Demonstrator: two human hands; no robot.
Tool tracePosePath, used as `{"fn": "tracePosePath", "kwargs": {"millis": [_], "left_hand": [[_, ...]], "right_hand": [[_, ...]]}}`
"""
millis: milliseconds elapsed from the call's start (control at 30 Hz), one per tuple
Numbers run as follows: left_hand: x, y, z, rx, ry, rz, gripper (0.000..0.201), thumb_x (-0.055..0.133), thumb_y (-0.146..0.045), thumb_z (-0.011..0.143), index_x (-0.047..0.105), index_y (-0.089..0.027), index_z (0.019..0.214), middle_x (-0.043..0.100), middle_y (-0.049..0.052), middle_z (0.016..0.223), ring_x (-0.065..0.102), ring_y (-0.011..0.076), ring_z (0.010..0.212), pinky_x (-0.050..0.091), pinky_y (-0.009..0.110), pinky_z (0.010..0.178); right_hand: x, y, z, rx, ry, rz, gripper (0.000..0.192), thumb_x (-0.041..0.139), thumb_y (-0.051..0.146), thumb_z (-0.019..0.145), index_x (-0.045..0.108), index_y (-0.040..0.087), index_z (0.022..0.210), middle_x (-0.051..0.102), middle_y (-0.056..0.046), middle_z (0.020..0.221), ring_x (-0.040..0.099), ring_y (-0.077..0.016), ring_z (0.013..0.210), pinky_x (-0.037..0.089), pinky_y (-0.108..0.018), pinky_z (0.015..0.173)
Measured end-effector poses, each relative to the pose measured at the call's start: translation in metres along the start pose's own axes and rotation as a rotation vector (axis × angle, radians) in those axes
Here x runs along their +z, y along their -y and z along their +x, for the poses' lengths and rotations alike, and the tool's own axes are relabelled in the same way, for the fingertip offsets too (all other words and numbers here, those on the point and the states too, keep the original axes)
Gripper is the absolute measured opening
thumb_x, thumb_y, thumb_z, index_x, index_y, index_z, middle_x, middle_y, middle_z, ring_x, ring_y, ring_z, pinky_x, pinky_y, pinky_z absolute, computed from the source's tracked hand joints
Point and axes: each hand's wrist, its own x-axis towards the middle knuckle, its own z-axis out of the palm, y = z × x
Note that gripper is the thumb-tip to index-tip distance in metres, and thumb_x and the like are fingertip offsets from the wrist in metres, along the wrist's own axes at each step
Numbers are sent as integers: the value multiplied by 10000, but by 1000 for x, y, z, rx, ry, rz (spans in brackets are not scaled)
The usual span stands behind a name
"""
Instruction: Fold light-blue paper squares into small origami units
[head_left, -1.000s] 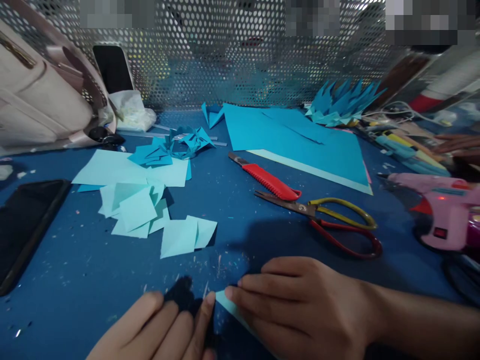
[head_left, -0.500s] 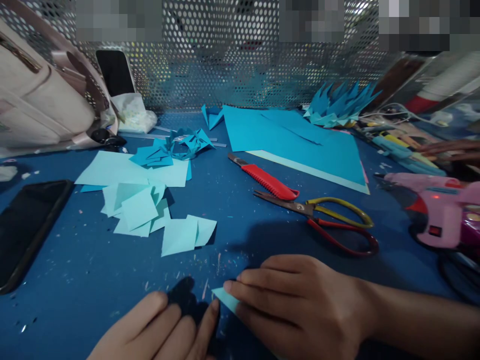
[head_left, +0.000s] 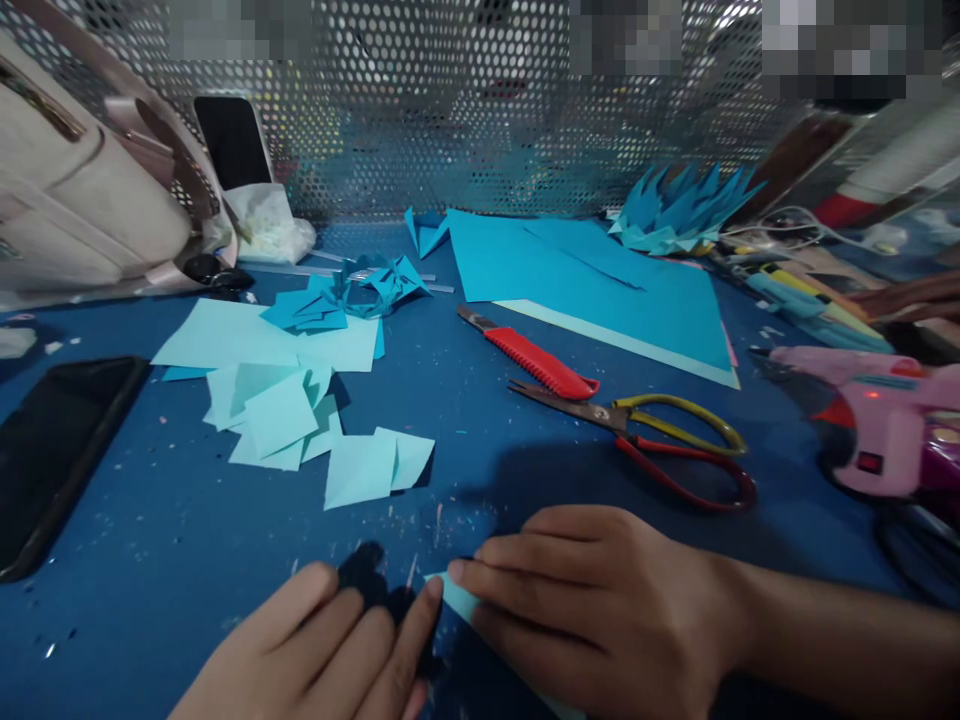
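Two hands hold a pale blue fold flat to the worktop

Nearer the person than the scissors (head_left: 604,414), and to their left, a pale blue folded paper (head_left: 461,602) lies on the worktop (head_left: 442,400), mostly hidden under the right hand (head_left: 600,605). That hand is laid low over it, its fingers together and stretched toward the paper's narrow tip, apparently so that the layers cannot slide. Its thumb is out of sight, so whether it pinches the paper from below cannot be told. The left hand (head_left: 322,640) is turned in: most of its fingers are curled side by side, while the forefinger reaches to the tip, probably to steady or press that corner. Its thumb is mostly hidden, so a pinch there cannot be confirmed either.

Left of the scissors, pale paper squares (head_left: 281,415) lie in a loose overlapping heap, with two more squares (head_left: 360,470) just beside it; their place beyond the left hand seems chosen for easy picking up. The scissors rest with their handles spread, and the red cutter (head_left: 536,360) lies just beyond their blades, both seemingly set down within reach but apart from the hands. Well beyond the scissors, larger blue sheets (head_left: 585,275) lie flat, perhaps put farther off because of their size. The pink glue gun (head_left: 877,410) lies to the scissors' right, its nozzle pointing toward them; that spot plausibly puts its tip well apart from the fingers.
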Motion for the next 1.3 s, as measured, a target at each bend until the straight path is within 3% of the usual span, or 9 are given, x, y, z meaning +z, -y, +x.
{"fn": "tracePosePath", "kwargs": {"millis": [233,667,967,1133,1300], "left_hand": [[-1,-2,2,-9,20,-9,286,410,-152,994,637,-111,1163,587,-49,604,518,144,529,333,374,680],[0,-2,0,2,21,-34,302,396,-132,999,624,-128,1196,621,-37,640,545,155,554,341,380,703],[-2,-3,4,29,44,-36,308,353,-116,1014,613,-129,1180,648,-41,635,558,146,541,348,372,712],[-3,0,6,69,36,-65,335,311,-105,1027,629,-117,1131,638,-42,617,553,142,527,342,363,678],[-10,2,10,116,53,-102,373,275,-119,1036,643,-114,1098,673,-21,677,580,149,569,360,367,721]], "right_hand": [[-2,-1,-2,25,50,51,293,458,155,956,747,117,930,722,-85,1132,702,-174,906,579,-273,649],[-2,0,-3,22,34,50,259,486,158,950,743,126,932,730,-73,1116,688,-167,901,549,-276,655],[1,1,-9,153,125,73,360,435,418,1003,684,185,1117,666,11,1247,572,-171,1108,473,-337,850],[4,2,-8,221,232,69,441,349,492,1017,583,230,1283,582,2,1357,458,-179,1272,426,-344,935],[7,1,-3,231,312,82,467,402,523,991,483,284,1383,479,-31,1450,361,-210,1362,393,-396,1013]]}}
